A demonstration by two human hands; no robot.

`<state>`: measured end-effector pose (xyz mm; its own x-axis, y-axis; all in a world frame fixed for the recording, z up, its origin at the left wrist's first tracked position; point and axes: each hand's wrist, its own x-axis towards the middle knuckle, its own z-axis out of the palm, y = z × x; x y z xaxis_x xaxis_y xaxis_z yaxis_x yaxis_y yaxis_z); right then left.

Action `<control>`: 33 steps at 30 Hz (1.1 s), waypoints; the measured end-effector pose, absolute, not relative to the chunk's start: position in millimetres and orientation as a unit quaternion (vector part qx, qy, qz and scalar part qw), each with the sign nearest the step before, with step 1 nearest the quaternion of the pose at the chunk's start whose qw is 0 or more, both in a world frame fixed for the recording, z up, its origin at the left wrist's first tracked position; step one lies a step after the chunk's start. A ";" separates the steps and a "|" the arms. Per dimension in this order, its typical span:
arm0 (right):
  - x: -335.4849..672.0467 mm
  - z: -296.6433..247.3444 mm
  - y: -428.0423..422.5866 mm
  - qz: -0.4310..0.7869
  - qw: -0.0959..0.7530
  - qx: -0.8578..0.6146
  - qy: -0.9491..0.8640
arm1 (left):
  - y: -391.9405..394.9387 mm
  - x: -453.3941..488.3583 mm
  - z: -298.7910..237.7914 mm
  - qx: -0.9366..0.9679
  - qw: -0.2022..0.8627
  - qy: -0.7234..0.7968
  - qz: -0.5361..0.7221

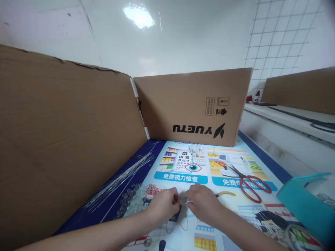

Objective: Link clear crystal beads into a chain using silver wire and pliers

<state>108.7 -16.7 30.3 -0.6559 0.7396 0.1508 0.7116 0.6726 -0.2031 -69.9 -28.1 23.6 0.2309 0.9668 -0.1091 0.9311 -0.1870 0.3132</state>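
Observation:
My left hand (165, 203) and my right hand (203, 203) are close together above the printed table cover, fingers pinched. Between the fingertips is a small clear beaded piece (182, 198), partly hidden by the fingers. Thin wire (186, 223) runs from it, hanging in loops below the hands. My left hand pinches the wire and my right hand grips the beaded piece. A ring-like band shows at my right fingers. Left of my left hand lies a heap of clear beads (138, 200). Pliers with a yellow handle (225, 193) lie just beyond my right hand, partly covered.
Scissors (251, 184) with red handles lie at the right, beside a teal container (307, 205). A bundle of straight wires (121, 179) lies at the left. Cardboard panels (191, 104) wall the back and left. A small wire tangle (195, 150) is near the back panel.

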 end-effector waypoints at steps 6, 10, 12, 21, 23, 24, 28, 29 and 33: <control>119.2 16.1 -15.3 0.140 0.157 -0.435 -0.875 | -24.2 -99.1 34.1 0.768 0.233 0.596 0.024; 122.5 14.4 -13.7 0.162 0.177 -0.435 -0.868 | -15.0 -136.8 50.6 0.775 0.275 0.567 -0.042; 123.6 15.8 -12.5 0.172 0.198 -0.441 -0.859 | -10.9 -147.1 58.9 0.790 0.214 0.570 -0.079; 125.2 3.2 -3.2 0.186 0.291 -0.453 -0.822 | 21.0 -81.3 63.2 0.871 0.259 0.416 -0.006; 125.1 -2.5 -1.6 0.186 0.298 -0.459 -0.816 | 32.0 -70.6 56.2 0.874 0.276 0.398 -0.035; 125.0 -4.8 -1.2 0.185 0.301 -0.461 -0.814 | 36.6 -67.5 52.9 0.876 0.278 0.392 -0.045; 124.4 -8.6 -2.4 0.178 0.308 -0.458 -0.814 | 45.9 -64.7 47.5 0.883 0.273 0.376 -0.067; 124.3 -8.7 -2.9 0.175 0.309 -0.457 -0.815 | 46.1 -65.8 48.3 0.884 0.273 0.373 -0.073; 124.3 -7.7 -4.3 0.166 0.309 -0.454 -0.819 | 42.8 -74.4 56.0 0.885 0.288 0.355 -0.093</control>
